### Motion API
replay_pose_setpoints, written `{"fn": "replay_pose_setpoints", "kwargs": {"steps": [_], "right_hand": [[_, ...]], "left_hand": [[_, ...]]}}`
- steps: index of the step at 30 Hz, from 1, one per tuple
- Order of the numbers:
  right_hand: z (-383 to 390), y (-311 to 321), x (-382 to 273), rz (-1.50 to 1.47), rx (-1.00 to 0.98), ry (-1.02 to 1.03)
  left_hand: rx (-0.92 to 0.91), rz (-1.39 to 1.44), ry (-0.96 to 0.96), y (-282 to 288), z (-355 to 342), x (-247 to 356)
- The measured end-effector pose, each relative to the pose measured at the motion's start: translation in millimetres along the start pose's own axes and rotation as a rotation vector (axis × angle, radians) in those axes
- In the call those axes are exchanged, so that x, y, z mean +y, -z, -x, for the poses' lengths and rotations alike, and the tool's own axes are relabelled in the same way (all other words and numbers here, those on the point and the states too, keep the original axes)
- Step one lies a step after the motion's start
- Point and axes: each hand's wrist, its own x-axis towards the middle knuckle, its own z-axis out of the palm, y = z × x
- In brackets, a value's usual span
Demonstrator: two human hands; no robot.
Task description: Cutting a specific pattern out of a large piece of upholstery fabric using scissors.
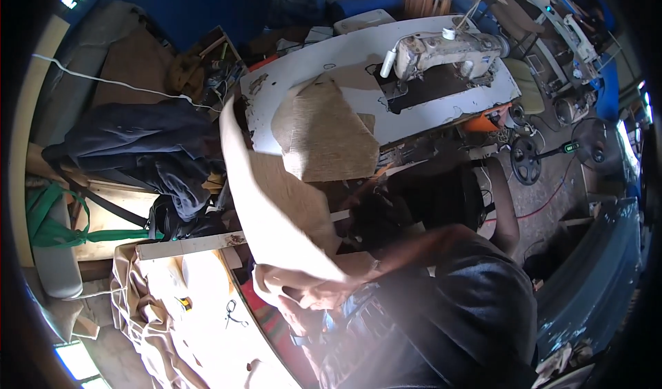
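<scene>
A long beige fabric piece [276,210] rises from my hands toward the sewing table, its pale side lit brightly and its upper end curling. My right hand [338,291] is closed on its lower edge, the forearm reaching in from a dark sleeve and slightly blurred. My left hand [288,312], with a band at the wrist, grips the bunched lower end close beside it; its fingers are partly hidden. Another beige textured cloth piece [331,137] lies on the white sewing table [276,78], overhanging the near edge.
An industrial sewing machine [441,54] stands on the table's right part. At lower left, scissors [236,314] and a tape measure [183,304] lie on a bright worktop, beside crumpled tan material [138,320]. Dark clothing [138,137] is heaped at left. A fan [598,144] stands at right.
</scene>
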Motion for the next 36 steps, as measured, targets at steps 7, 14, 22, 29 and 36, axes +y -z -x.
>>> {"fn": "replay_pose_setpoints", "kwargs": {"steps": [7, 14, 22, 29, 36], "right_hand": [[76, 167, 3, 1.12, 1.117, 0.525], [158, 299, -44, 1.152, 1.83, -0.125], [59, 112, -36, 0.973, 0.357, 0.379], [-2, 68, 19, -0.505, 0.243, 0.209], [107, 262, -126, 1.389, 1.114, 0.485]], "left_hand": [[0.008, -0.636, -0.27, -7, 8, 0], [-0.135, -1.024, -0.447, 1, 4, 16], [-0.134, -0.658, -0.25, -34, -13, 23], [-0.31, -0.633, -0.303, -107, -17, 60], [-0.319, -0.701, -0.978, -148, -13, 93]]}}
